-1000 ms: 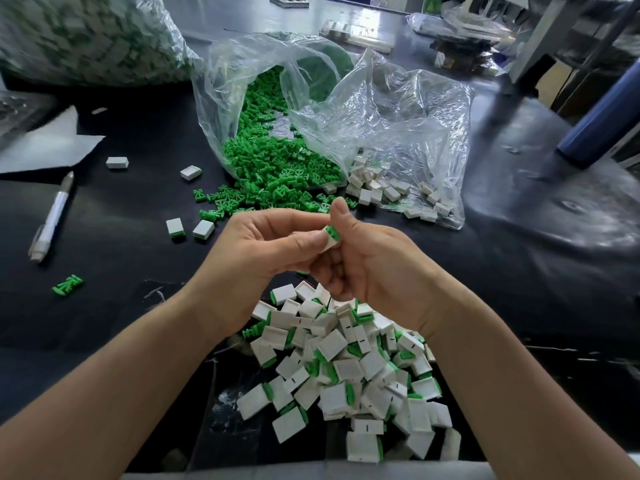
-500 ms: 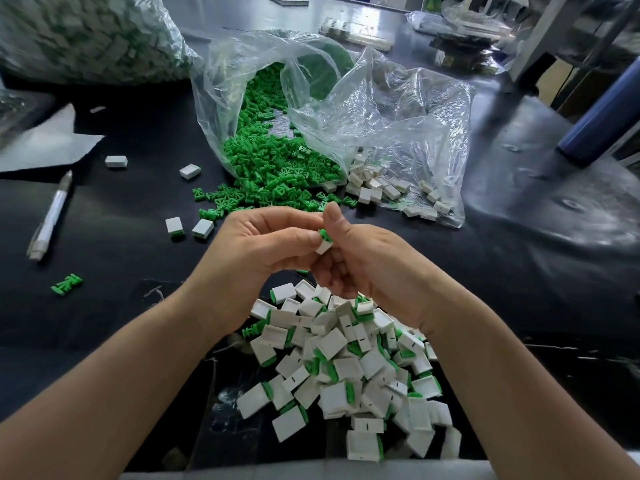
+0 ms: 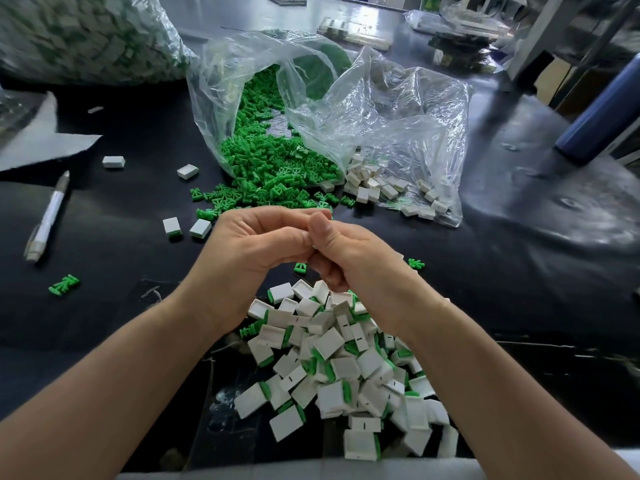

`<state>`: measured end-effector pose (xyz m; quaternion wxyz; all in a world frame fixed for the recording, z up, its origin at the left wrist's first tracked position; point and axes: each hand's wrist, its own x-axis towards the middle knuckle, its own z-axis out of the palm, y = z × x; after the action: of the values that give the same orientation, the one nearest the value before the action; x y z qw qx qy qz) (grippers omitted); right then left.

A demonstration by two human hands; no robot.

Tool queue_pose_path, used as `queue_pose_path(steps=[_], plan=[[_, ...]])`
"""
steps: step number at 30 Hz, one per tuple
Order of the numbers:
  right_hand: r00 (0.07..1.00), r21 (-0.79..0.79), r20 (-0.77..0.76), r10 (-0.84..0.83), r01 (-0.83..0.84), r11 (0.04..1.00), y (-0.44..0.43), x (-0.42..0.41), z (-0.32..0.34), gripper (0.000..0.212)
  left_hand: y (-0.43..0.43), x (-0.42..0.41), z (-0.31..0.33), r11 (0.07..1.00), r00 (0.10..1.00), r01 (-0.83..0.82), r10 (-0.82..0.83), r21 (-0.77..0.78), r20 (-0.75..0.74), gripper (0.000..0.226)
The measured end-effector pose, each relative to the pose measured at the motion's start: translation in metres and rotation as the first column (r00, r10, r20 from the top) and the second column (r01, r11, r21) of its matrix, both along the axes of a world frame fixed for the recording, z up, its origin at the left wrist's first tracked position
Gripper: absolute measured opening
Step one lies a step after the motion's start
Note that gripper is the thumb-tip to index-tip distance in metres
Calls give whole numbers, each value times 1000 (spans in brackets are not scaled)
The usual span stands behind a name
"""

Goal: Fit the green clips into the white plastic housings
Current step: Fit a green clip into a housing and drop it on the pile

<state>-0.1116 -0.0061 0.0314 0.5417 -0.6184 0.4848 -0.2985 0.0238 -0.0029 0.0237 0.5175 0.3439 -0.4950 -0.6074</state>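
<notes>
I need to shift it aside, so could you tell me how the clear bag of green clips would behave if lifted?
Probably floppy: the clear bag is thin and crumpled. Its mouth lies open, so green clips would likely spill out.

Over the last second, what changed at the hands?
The left hand and right hand pressed closer together around the white housing they pinch. Its green end, visible a second ago, is now hidden, and only a white sliver shows between the hands. Nothing was let go. The pile of assembled housings, the bag of green clips and the pen stayed put.
</notes>
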Motion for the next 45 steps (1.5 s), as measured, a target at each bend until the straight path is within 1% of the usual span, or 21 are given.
queue_pose_path(steps=[4,6,15,17,21,26,28,31,33,35,37,39,42,45], plan=[[1000,24,1,-10,10,1000,0,0,-1,42,0,-1,-2,1000,1000,-8,8,7,-7,9],[1000,18,-18,-19,19,1000,0,1,-2,43,0,-3,-2,1000,1000,-20,20,18,-23,15],[994,-64,-100,-54,48,997,-1,3,-5,45,1,-4,-2,997,999,-41,42,59,-16,17],[993,-80,-102,-52,44,996,0,3,-5,44,1,-4,-2,997,999,-41,42,65,-24,16],[994,-112,-99,-52,41,993,0,4,-5,45,0,-4,-2,996,998,-44,47,77,-44,20],[998,-86,-63,-22,17,996,-3,0,-6,57,0,-3,-2,998,1000,-15,15,62,-7,16],[999,-82,-51,-15,11,997,-3,-3,-4,58,-1,-3,-3,997,1000,-22,22,74,1,18],[993,-100,-120,-9,-3,995,-5,-9,-1,67,-1,-3,-1,996,999,-23,20,85,40,13],[983,-112,-166,-78,60,992,-10,-18,1,68,-1,-2,0,994,996,-57,50,92,77,15],[961,-158,-214,-178,145,977,-16,-27,1,61,0,-2,0,994,992,-69,59,89,110,20],[912,-241,-313,-264,192,951,-21,-35,-1,50,2,-2,0,996,989,-33,21,83,145,26],[869,-296,-379,-320,214,931,-26,-40,-5,42,5,-4,0,998,982,21,-33,67,187,23],[855,-310,-378,-355,245,919,-30,-45,-9,35,6,-5,0,996,982,58,-69,70,175,13],[859,-291,-356,-369,274,917,-32,-48,-11,31,5,-4,0,993,986,74,-88,97,144,20]])
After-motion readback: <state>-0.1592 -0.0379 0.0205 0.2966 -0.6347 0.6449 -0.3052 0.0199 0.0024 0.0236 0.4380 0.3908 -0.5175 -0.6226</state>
